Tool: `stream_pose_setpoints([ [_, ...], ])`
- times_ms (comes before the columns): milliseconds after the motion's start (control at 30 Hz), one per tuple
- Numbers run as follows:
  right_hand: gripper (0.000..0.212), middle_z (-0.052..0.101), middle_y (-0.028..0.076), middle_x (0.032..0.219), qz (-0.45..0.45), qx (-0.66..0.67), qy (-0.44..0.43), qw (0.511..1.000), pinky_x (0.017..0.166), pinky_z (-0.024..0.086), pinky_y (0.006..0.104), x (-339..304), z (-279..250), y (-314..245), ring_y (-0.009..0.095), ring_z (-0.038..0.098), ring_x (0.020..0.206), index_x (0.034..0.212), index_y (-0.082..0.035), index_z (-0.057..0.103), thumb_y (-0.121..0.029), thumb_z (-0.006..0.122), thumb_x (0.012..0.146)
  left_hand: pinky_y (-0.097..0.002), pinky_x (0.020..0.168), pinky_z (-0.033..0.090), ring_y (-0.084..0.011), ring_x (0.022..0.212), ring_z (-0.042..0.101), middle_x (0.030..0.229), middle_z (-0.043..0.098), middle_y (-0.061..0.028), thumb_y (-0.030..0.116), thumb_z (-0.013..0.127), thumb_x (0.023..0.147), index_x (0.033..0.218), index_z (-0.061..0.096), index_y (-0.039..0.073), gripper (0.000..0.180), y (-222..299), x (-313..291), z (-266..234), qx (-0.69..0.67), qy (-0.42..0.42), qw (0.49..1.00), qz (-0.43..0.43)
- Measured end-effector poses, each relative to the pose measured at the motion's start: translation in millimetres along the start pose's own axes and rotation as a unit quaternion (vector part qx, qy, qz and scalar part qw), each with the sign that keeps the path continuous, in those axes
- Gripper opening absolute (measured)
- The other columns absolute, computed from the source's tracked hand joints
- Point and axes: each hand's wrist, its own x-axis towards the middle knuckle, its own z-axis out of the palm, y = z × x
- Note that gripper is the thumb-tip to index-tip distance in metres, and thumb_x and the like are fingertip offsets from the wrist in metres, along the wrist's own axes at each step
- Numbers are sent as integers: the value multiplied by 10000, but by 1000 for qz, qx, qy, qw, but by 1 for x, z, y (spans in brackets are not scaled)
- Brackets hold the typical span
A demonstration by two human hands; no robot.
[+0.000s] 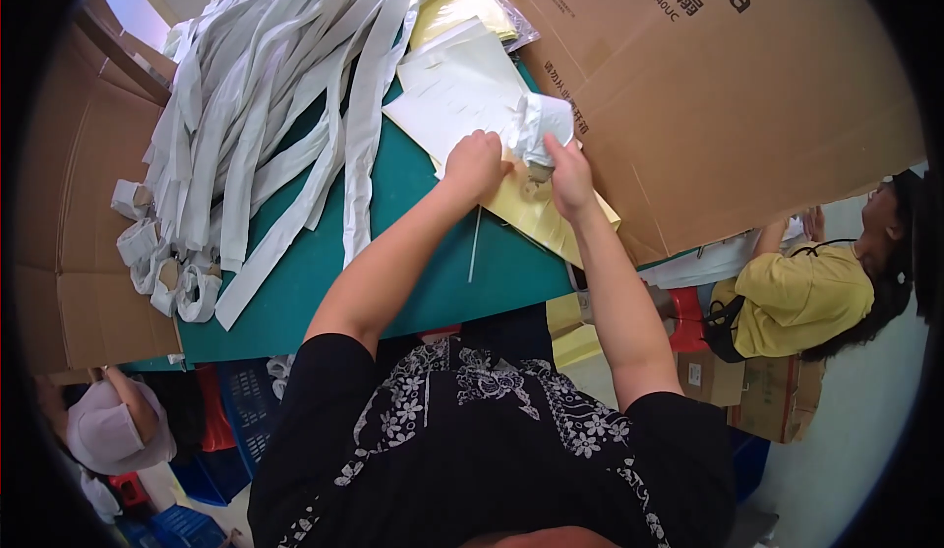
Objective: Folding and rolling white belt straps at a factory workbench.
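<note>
My right hand (pixel 570 179) grips a white bundle (pixel 546 117), apparently a fabric strip wound up, with the thumb pressed on its near side. Just left of it, my left hand (pixel 476 166) is closed above the paper; whatever its fingers hold is hidden. Beneath both hands lie pale cream and yellow sheets (pixel 457 86), fanned out at an angle on the green table (pixel 413 253). A thin white strip (pixel 475 245) lies below my left wrist.
Long white fabric strips (pixel 265 95) heap over the table's left side, with several wound rolls (pixel 197 292) at its edge. Cardboard walls stand right (pixel 728 105) and left (pixel 98 204). A plastic-wrapped yellow pack (pixel 462 12) lies behind. Other people sit at right (pixel 796 292) and lower left (pixel 118 420).
</note>
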Motion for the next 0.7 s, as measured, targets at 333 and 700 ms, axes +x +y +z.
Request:
stream_pose_setpoints([
  [333, 376, 521, 98, 1169, -40, -138, 27, 989, 932, 382, 293, 30, -38, 31, 169, 491, 1075, 1223, 20, 404, -217, 466, 938, -399, 736, 503, -341, 807, 623, 848, 638, -205, 148, 623, 685, 809, 630, -17, 206, -11, 32, -23, -16, -172, 985, -19],
  [700, 374, 551, 90, 1138, -25, -229, 13, 973, 899, 404, 288, 16, -27, 29, 153, 518, 1028, 1185, 14, 488, -257, 507, 929, -313, 730, 505, -189, 693, 590, 746, 594, -71, 49, 546, 793, 774, 530, 35, 28, -45, 28, -37, -706, -94, 662, -235],
])
